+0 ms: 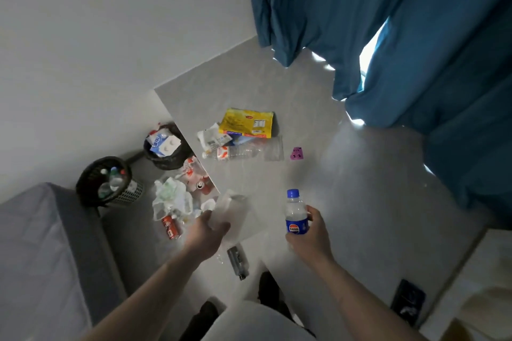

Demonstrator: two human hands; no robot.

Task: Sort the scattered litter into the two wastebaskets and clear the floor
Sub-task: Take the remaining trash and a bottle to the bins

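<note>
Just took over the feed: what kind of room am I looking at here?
Probably a bedroom or small living room: teal curtains hang over a lit window, a grey upholstered bed or sofa edge sits at the left, and two black mesh wastebaskets stand on the grey tiled floor.

Both bare forearms extended toward 12 o'clock, left hand gripping a clear container, right hand wrapped around a blue-capped bottle held upright
</note>
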